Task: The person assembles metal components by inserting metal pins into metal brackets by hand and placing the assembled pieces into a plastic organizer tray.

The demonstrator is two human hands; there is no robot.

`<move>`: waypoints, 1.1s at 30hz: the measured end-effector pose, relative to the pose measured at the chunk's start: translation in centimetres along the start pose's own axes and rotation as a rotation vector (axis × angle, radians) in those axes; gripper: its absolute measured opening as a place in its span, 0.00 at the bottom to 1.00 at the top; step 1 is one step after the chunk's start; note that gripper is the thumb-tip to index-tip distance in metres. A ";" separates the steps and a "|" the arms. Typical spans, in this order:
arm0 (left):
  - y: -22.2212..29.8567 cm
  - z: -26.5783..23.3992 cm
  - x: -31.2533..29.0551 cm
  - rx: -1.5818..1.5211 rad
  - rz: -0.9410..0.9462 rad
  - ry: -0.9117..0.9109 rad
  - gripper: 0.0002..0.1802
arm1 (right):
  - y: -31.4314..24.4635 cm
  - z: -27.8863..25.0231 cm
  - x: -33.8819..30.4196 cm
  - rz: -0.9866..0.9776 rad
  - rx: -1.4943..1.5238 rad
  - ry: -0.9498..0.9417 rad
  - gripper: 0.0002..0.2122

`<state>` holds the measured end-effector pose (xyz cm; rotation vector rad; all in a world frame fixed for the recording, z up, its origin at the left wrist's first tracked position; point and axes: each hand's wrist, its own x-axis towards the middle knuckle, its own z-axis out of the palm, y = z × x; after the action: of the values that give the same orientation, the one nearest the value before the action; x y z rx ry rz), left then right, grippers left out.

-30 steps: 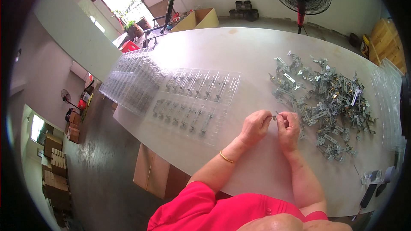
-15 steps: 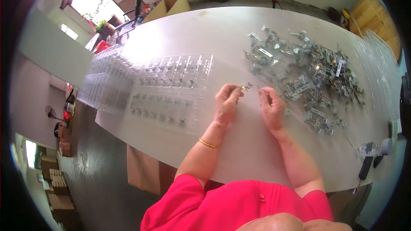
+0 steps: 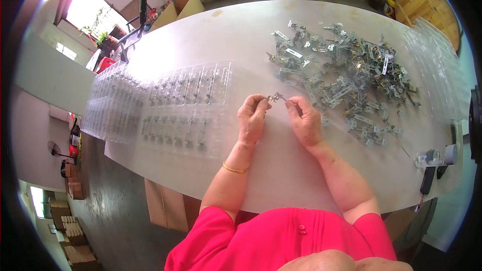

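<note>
Between my hands, over the middle of the table, is a small metal bracket part (image 3: pixel 275 97) with a brassy bit near its left end. My left hand (image 3: pixel 253 115) pinches that left end between thumb and fingers. At its other end, the fingertips of my right hand (image 3: pixel 305 120) are pressed together on it. Exactly where the right fingers grip is too small to make out. To the right lies a loose heap of similar grey metal parts (image 3: pixel 346 78). On the left is a clear plastic tray (image 3: pixel 227 83) with rows of such parts in its slots.
A stack of clear trays (image 3: pixel 108 110) stands at the table's left edge. More clear plastic (image 3: pixel 442 75) lies at the far right. A bottle (image 3: pixel 427 158) and a black object (image 3: pixel 428 180) sit near the right edge. A cardboard box (image 3: pixel 165 203) is below the table.
My right fingertips have come up to the metal part, closing the gap seen before. The whole view has shifted slightly, so the table and its things appear further left.
</note>
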<state>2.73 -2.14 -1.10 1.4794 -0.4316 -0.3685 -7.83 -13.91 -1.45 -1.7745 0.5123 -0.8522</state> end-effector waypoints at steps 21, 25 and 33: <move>-1.0 0.0 -0.4 0.325 0.332 -0.036 0.02 | 0.4 -0.7 0.7 0.309 0.365 -0.319 0.09; -1.2 -0.2 -0.4 0.351 0.387 -0.045 0.02 | 0.6 -0.6 0.9 0.387 0.467 -0.314 0.10; -0.4 0.3 -0.6 0.332 0.378 -0.169 0.04 | 2.9 -1.6 2.3 0.526 0.559 -0.359 0.07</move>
<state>2.08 -2.10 -1.47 1.6496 -0.9268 -0.1224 -7.40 -17.57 -3.12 -1.1571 0.4199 -0.2557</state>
